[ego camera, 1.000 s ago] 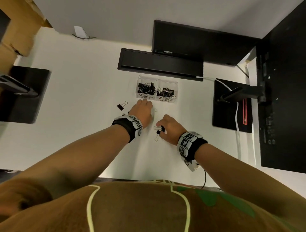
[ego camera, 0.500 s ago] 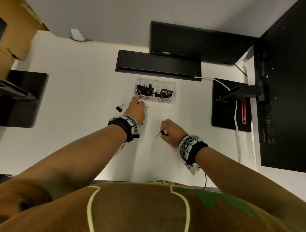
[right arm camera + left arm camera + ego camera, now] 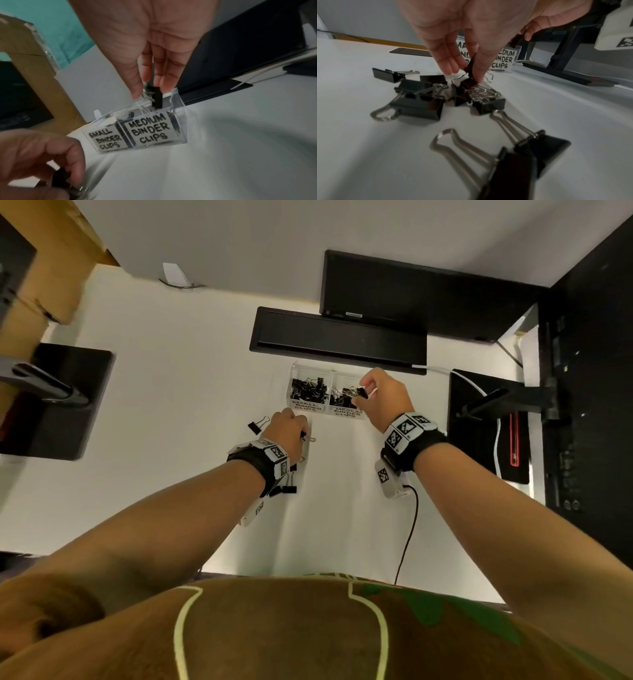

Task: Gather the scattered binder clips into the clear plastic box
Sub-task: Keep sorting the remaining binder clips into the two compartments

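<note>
- The clear plastic two-compartment box (image 3: 327, 402) stands on the white desk (image 3: 171, 405) at about 12 o'clock from the person, just in front of a flat black bar (image 3: 337, 340).
- Its left compartment, labelled "SMALL BINDER CLIPS" (image 3: 107, 139), holds a heap of black clips; the right one, labelled "MEDIUM BINDER CLIPS" (image 3: 150, 129), holds another heap. Neither heap can be counted.
- The right hand (image 3: 382, 395) is above the medium compartment, thumb and fingertips pinching one black binder clip with wire handles (image 3: 157, 98) just over the rim.
- The left hand (image 3: 287, 431) is at about 7 o'clock from the box, its thumb and fingers pinching a small black clip (image 3: 471, 65) that sits upright on the desk.
- Loose black binder clips on the desk (image 3: 419, 102) lie clustered under and behind the left hand; the left wrist view shows roughly seven, several overlapping and the nearest two blurred.
- One more lone black clip (image 3: 255, 426) lies at 9 o'clock from the left hand.
- In the head view the left wrist hides most of the cluster.
</note>
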Motion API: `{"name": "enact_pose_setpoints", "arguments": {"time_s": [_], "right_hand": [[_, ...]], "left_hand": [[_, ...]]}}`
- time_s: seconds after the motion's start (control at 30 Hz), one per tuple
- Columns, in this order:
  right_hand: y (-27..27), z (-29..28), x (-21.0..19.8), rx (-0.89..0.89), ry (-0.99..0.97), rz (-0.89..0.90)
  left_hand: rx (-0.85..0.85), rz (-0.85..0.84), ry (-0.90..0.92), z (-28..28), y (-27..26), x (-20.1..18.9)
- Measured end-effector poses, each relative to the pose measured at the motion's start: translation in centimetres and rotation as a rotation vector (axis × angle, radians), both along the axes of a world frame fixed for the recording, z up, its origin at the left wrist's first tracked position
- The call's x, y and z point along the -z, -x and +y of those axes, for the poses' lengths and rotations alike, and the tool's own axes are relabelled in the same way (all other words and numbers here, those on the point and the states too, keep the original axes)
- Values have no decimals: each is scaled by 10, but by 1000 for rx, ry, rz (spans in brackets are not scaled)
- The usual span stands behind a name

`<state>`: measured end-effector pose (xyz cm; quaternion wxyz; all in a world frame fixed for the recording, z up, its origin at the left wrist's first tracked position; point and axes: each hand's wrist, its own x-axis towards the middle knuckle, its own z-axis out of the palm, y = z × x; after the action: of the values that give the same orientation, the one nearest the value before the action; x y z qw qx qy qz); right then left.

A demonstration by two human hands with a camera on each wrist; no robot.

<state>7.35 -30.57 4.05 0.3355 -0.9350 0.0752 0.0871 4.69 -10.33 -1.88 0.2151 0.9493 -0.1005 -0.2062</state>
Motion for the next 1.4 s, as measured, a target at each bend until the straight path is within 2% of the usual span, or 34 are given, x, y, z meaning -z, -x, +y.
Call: {"name": "enact_pose_setpoints", "arguments": {"time_s": [0.17,0.37,0.47,0.77,0.93,1.03,1.1,1.2,1.4], "right_hand": [[21,22,7,-206,122,-39],[90,65,39,-662,63,198],[111,77,52,-726,73,274],[124,49,64,-601,154,193],[128,20,64,-362,48,182],[121,10,53,-141,-77,140],[111,5,41,-27,-138,52],[86,-2,21,67,-211,-37],[26,3,-4,93,-148,-126]], "left_hand": [[-16,51,31,2,-2,-6],[-73,-67,168,1,-14,-24],[-10,-92,221,-5,-24,-38],[-30,-93,264,-49,-57,-57],[-57,-65,230,-71,-70,-61],[-46,-36,177,-76,-73,-63],[-15,-14,138,-76,-72,-63],[-42,-9,193,-67,-66,-62],[-129,-89,297,-28,-49,-55]]}}
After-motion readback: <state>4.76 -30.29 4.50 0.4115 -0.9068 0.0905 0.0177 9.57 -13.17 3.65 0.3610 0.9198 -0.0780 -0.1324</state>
